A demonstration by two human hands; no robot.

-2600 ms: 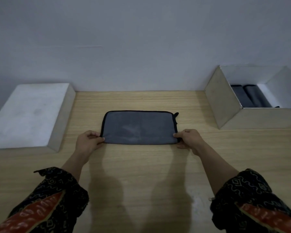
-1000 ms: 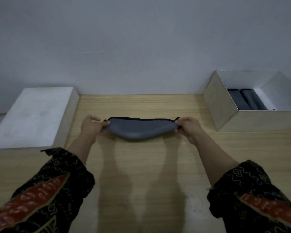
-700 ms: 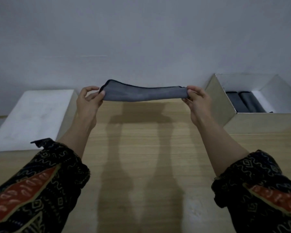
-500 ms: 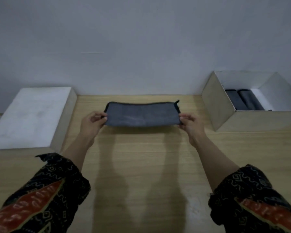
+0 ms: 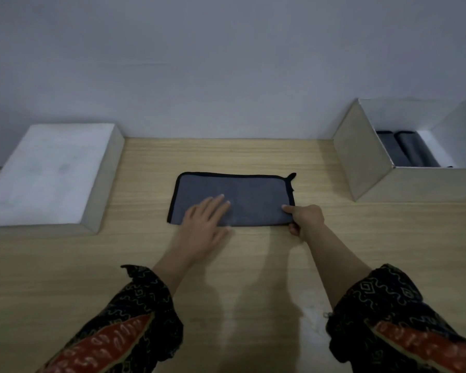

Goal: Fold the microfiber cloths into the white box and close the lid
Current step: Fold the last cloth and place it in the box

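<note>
1. Grey cloth (image 5: 242,196) with black edging lies folded into a flat rectangle at the middle of the wooden table (image 5: 253,265), a small black loop sticking up at its 1 o'clock corner.
2. Left hand (image 5: 203,224) rests palm down on the cloth's 7 o'clock part, fingers spread and flat, gripping nothing.
3. Right hand (image 5: 304,219) pinches the cloth's 4 o'clock corner, index finger on top and thumb tucked under the edge.
4. At 2 o'clock from the cloth, well apart, stands the white box (image 5: 361,154), open-topped, against the wall.
5. Inside it lie two dark folded cloths (image 5: 404,152), side by side, touching.
6. At 9 o'clock from the cloth, the white lid (image 5: 49,173) sits flat on the table, top side up.
7. Both forearms wear dark patterned sleeves (image 5: 135,319) with red panels.
</note>
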